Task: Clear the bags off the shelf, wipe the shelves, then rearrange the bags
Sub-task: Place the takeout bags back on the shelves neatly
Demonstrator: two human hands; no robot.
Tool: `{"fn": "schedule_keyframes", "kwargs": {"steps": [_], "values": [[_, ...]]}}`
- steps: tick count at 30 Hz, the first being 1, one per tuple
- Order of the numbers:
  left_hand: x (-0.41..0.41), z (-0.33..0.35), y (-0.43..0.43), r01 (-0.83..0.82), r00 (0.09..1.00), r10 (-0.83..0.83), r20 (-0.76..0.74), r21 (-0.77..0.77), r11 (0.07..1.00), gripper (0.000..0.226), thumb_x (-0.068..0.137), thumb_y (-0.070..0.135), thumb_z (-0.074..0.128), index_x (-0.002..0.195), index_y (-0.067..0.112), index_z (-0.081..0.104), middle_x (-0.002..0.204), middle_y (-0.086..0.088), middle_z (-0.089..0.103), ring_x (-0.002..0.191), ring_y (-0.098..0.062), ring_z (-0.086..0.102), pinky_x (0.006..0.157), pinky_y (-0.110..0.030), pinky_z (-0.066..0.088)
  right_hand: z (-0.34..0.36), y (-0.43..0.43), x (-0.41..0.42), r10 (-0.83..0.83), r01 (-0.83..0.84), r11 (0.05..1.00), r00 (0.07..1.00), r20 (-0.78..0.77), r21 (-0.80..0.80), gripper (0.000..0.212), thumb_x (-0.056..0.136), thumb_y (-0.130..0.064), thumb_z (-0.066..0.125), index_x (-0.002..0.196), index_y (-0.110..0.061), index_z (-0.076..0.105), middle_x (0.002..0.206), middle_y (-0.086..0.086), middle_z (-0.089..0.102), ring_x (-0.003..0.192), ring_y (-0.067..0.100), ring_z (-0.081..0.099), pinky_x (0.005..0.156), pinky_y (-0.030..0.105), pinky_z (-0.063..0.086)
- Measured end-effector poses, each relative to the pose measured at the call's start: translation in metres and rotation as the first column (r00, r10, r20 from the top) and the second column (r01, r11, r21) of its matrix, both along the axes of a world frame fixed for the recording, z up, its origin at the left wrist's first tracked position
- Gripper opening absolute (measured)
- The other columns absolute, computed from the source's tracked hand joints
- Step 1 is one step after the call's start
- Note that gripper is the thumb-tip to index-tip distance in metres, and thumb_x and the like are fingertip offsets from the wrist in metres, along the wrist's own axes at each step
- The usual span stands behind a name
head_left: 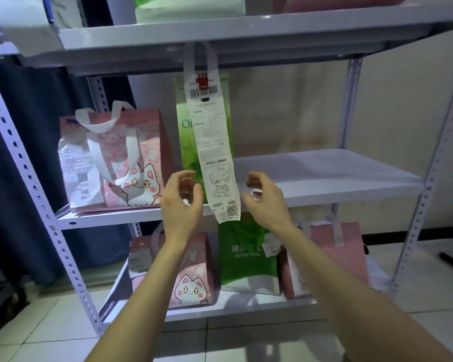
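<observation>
Found pink cat bag [120, 163], green bag [186, 137] on middle shelf [324, 173]. Noted left hand [181, 202], right hand [266, 199] flanking green bag, fingers [179, 176] curved apart, empty. Cannot tell clearing from rearranging

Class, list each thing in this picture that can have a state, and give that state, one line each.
Left hand: open, empty.
Right hand: open, empty.
Green bag: upright on middle shelf, handles raised.
Receipt: hanging down from green bag's handles, between the hands.
Pink cat bag: upright on middle shelf, handles flopped.
Lower green bag: standing on bottom shelf.
</observation>
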State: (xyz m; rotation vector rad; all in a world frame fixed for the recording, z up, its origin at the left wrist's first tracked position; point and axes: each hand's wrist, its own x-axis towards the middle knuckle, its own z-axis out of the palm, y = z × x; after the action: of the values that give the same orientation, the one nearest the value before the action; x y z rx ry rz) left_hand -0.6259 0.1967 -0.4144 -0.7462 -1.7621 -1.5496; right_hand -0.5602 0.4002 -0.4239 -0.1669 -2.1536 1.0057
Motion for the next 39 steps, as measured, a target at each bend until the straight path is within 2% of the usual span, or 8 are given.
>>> {"fn": "schedule_keyframes", "kwargs": {"steps": [6,14,17,21,25,27,32,39], "values": [[0.023,-0.043,0.050,0.222,0.974,-0.205,0.098,-0.206,0.953,0.014,0.104,0.020,0.068,0.108,0.033,0.068,0.097,0.012,0.075,0.084,-0.013,0.074,0.071,-0.034,0.063,-0.033,0.062,0.065,-0.124,0.125,0.992,0.991,-0.046,0.035,0.016,0.100,-0.014,0.066,0.111,-0.027,0.068,0.108,-0.017,0.067,0.096,-0.004,0.065,0.079,0.012,0.056],[0.036,-0.124,0.117,0.338,0.933,-0.222,0.282,-0.480,0.810,0.011,0.104,0.026,0.069,0.105,0.036,0.072,0.089,0.019,0.074,0.080,-0.002,0.072,0.074,-0.034,0.064,-0.128,0.138,0.128,-0.358,0.341,0.933,0.912,0.199,0.116,0.017,0.098,-0.012,0.063,0.108,-0.021,0.073,0.105,-0.008,0.070,0.087,0.005,0.066,0.082,0.031,0.061],[0.041,-0.149,0.152,0.339,0.932,-0.186,0.310,-0.568,0.750,0.013,0.102,0.027,0.070,0.114,0.031,0.074,0.104,0.016,0.076,0.086,-0.001,0.071,0.081,-0.039,0.065,-0.147,0.155,0.135,-0.345,0.271,0.936,0.836,0.427,0.225,0.019,0.099,-0.015,0.063,0.115,-0.019,0.073,0.120,-0.003,0.067,0.092,0.013,0.067,0.084,0.032,0.059],[0.041,-0.156,0.202,0.199,0.975,-0.058,0.214,-0.732,0.651,0.037,0.103,0.033,0.067,0.139,0.025,0.061,0.128,0.004,0.068,0.109,-0.014,0.066,0.092,-0.041,0.062,-0.158,0.159,0.148,-0.313,0.201,0.945,0.788,0.530,0.259,0.023,0.101,-0.021,0.062,0.122,-0.019,0.070,0.126,-0.002,0.062,0.098,0.019,0.069,0.087,0.039,0.060],[0.023,-0.153,0.244,0.124,0.966,0.142,0.218,-0.865,0.487,0.022,0.105,0.040,0.066,0.105,0.019,0.059,0.104,-0.002,0.069,0.078,-0.014,0.062,0.061,-0.033,0.053,-0.175,0.170,0.166,-0.271,0.083,0.945,0.738,0.618,0.315,0.027,0.101,-0.023,0.061,0.128,-0.019,0.067,0.131,0.000,0.058,0.102,0.025,0.067,0.092,0.043,0.058],[0.015,-0.152,0.253,0.171,0.945,0.183,0.271,-0.886,0.430,0.025,0.106,0.040,0.065,0.099,0.019,0.056,0.092,-0.002,0.068,0.072,-0.013,0.063,0.058,-0.033,0.053,-0.173,0.185,0.171,-0.276,0.127,0.952,0.746,0.606,0.277,0.028,0.101,-0.026,0.063,0.128,-0.021,0.068,0.131,-0.001,0.060,0.103,0.021,0.068,0.093,0.043,0.058],[0.012,-0.158,0.252,0.158,0.949,0.177,0.262,-0.879,0.450,0.031,0.099,0.037,0.074,0.127,0.031,0.064,0.106,0.002,0.072,0.085,-0.022,0.072,0.076,-0.041,0.065,-0.175,0.213,0.182,-0.344,0.246,0.939,0.704,0.621,0.242,0.042,0.100,-0.029,0.065,0.142,-0.022,0.059,0.138,0.002,0.058,0.114,0.023,0.066,0.096,0.044,0.058],[0.028,-0.164,0.233,0.194,0.962,0.028,0.271,-0.753,0.628,0.015,0.091,0.040,0.084,0.089,0.036,0.070,0.091,0.016,0.075,0.087,-0.014,0.074,0.075,-0.038,0.064,-0.169,0.225,0.182,-0.453,0.449,0.884,0.750,0.483,0.131,0.067,0.096,-0.023,0.069,0.154,-0.020,0.036,0.154,0.008,0.039,0.124,0.035,0.061,0.093,0.048,0.056]]}}
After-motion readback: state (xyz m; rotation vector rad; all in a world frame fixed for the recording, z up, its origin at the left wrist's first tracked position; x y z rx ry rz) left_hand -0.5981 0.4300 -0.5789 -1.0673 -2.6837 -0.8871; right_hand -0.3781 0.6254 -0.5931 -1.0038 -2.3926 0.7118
